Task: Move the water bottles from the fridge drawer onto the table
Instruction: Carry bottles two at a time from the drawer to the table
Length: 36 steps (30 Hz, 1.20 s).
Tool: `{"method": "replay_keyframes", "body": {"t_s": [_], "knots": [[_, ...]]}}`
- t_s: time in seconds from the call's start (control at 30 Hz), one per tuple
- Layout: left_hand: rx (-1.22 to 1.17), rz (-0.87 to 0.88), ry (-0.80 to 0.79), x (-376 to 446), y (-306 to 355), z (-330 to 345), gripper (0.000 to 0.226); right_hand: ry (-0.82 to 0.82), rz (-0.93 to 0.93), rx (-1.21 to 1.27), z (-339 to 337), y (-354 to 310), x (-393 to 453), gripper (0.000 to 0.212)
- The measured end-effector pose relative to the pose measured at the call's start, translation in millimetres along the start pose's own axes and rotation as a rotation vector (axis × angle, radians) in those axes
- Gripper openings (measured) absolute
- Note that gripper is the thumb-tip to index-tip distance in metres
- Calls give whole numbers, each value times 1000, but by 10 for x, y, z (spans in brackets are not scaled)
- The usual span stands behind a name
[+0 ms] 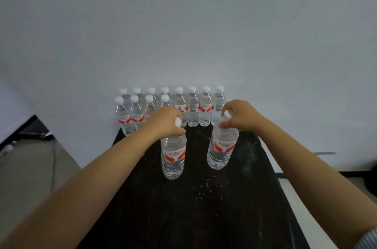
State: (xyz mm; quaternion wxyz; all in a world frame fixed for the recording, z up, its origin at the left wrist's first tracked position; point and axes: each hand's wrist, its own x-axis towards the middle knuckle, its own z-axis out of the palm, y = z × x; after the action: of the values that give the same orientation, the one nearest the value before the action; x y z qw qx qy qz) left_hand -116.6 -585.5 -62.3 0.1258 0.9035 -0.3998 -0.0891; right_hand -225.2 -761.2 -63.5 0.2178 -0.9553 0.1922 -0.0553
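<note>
I am watching both forearms reaching out over the dark counter (204,208). The left hand (165,124) is gripping the neck and white cap of the left water bottle (173,157), fingers curled round it from above. The right hand (238,116) is pinching the cap of the right water bottle (222,146) the same way. Both bottles are hanging or standing about mid-counter; I cannot tell whether their bases are touching it. Holding them by the top is, I judge, leaving the bodies free to slot in beside others. Farther off, two rows of bottles (171,106) are standing against the wall (183,34), the front row reaching only partway across, likely where these are going.
</note>
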Motion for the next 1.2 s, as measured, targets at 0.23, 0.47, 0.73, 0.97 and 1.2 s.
{"method": "replay_keyframes", "body": {"t_s": [0.23,0.47,0.73,0.97,1.2], "knots": [[-14,79,-98,899,-519,14,20,-16,80,80,178,-70,782,32],[-58,76,-170,1709,-643,208,24,-71,120,48,375,112,1548,33],[-15,74,-165,2368,-739,546,25,-92,151,10,756,336,2067,36],[36,54,-176,2598,-885,658,28,-133,169,32,1039,412,2331,35],[123,100,-171,2618,-925,684,22,-141,153,44,1071,305,2495,35]]}}
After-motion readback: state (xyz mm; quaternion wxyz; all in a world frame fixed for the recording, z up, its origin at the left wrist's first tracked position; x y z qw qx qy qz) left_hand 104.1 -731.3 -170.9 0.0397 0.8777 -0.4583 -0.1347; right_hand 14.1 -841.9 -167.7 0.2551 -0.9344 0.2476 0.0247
